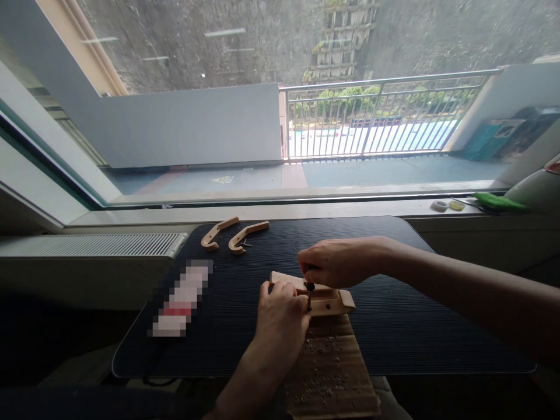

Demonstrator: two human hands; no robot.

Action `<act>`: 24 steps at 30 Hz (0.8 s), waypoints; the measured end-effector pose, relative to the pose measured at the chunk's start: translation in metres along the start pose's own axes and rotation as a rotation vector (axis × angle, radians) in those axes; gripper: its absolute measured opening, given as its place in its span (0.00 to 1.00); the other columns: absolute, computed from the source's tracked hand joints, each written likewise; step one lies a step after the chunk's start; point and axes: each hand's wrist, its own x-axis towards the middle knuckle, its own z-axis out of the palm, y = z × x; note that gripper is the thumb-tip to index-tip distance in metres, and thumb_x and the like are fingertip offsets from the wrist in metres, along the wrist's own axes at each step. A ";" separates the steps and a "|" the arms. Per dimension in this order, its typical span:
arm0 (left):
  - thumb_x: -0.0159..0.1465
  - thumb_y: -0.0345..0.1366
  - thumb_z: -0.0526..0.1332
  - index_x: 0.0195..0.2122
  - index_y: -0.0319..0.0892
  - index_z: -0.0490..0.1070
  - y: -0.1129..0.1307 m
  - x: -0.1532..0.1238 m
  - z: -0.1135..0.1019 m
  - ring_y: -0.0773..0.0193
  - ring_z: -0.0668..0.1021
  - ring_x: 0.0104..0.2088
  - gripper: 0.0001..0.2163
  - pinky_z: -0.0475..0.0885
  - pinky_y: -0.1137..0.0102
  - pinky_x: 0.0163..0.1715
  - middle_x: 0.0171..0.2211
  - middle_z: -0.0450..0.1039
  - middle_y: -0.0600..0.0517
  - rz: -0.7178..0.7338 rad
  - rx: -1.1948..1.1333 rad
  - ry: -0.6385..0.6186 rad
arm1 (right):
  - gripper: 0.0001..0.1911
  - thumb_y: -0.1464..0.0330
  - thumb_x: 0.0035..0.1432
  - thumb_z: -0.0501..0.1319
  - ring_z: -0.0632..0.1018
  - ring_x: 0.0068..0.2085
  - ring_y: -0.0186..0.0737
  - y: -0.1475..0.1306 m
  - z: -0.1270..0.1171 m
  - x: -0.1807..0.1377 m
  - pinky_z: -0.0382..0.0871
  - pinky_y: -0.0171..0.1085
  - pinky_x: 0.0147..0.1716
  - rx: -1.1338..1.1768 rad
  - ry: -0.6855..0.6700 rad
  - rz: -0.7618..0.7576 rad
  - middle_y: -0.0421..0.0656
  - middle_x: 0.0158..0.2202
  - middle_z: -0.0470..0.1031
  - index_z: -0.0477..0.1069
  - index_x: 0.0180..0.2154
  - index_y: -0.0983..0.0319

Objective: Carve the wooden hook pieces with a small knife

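Note:
My right hand [335,262] is closed round the top of a small screwdriver [310,287], its thin shaft pointing down. The tip meets a pale wooden piece [339,305] that has a dark hole and a raised end on the right; whether a screw sits under the tip is hidden. My left hand [280,312] grips the left part of this wood, fingers curled over it beside the shaft. Under its front edge lies brown cardboard [335,373], strewn with small dark bits. Another wooden bar [284,279] shows just behind, partly covered by my hands.
Two hook-shaped wooden pieces [237,248] lie at the back left of the black table [385,338], a small screw by one. A blurred-out long object [184,297] rests on the left. Tape rolls [439,205] and a green item [503,202] are on the windowsill.

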 end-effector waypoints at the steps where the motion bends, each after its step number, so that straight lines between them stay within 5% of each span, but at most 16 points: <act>1: 0.56 0.35 0.60 0.28 0.44 0.73 0.000 0.000 0.000 0.58 0.70 0.42 0.03 0.57 0.59 0.46 0.35 0.72 0.51 0.001 0.001 0.003 | 0.11 0.68 0.56 0.51 0.69 0.28 0.34 0.002 0.000 0.001 0.58 0.32 0.23 0.023 0.000 -0.006 0.43 0.32 0.73 0.70 0.36 0.63; 13: 0.57 0.35 0.59 0.28 0.44 0.72 -0.001 0.000 0.001 0.58 0.69 0.43 0.04 0.56 0.59 0.48 0.35 0.71 0.51 -0.003 -0.029 -0.006 | 0.07 0.66 0.56 0.52 0.69 0.28 0.35 0.015 0.007 0.006 0.57 0.34 0.23 0.139 0.056 -0.016 0.43 0.32 0.73 0.67 0.33 0.59; 24: 0.57 0.35 0.59 0.32 0.47 0.74 -0.004 -0.002 0.006 0.57 0.69 0.45 0.05 0.54 0.57 0.50 0.38 0.72 0.51 0.003 0.001 0.007 | 0.02 0.70 0.56 0.52 0.69 0.23 0.35 -0.017 0.032 -0.020 0.52 0.34 0.20 -0.103 0.189 -0.107 0.41 0.25 0.69 0.62 0.32 0.62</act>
